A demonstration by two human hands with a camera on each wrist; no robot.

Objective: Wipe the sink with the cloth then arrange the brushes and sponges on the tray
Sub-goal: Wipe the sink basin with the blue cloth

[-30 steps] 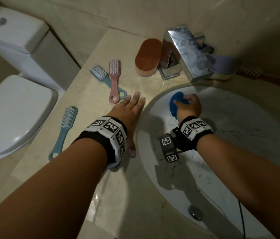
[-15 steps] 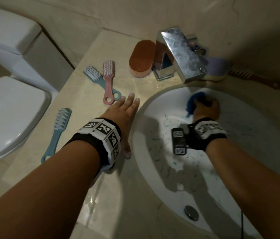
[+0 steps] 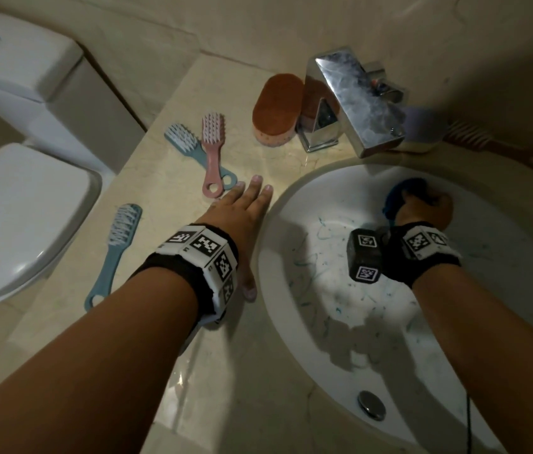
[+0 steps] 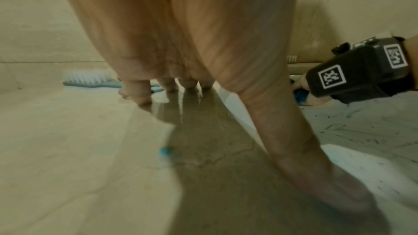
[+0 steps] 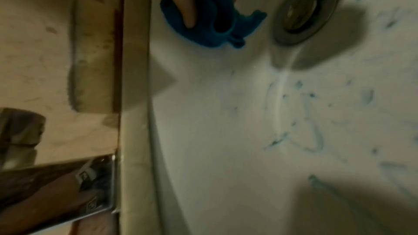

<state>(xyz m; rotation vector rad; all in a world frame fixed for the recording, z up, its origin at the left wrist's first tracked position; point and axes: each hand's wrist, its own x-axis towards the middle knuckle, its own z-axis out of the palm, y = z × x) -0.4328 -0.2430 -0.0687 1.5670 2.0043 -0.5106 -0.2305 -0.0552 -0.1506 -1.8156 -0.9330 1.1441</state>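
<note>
My right hand (image 3: 429, 204) grips a bunched blue cloth (image 3: 402, 188) and presses it against the far wall of the white sink (image 3: 504, 257), below the tap. The right wrist view shows my fingers curled round the blue cloth (image 5: 210, 22) next to a metal drain (image 5: 303, 12). Blue-green smears mark the basin. My left hand (image 3: 245, 208) lies flat, fingers straight, on the beige counter (image 3: 167, 322) left of the sink. On the counter lie a pink brush (image 3: 212, 149), a blue brush (image 3: 189, 149), another blue brush (image 3: 117, 247) and an orange sponge (image 3: 276, 109).
A chrome tap (image 3: 357, 103) stands behind the sink, with a purple sponge (image 3: 422, 122) and a brown brush (image 3: 494, 145) to its right. A white toilet (image 3: 13, 191) is at the left. Another drain cover (image 3: 371, 409) sits on the sink's near wall.
My right hand has slid the cloth rightward along the sink's far wall, from its left part to below the tap. The left hand has stayed flat on the counter.
</note>
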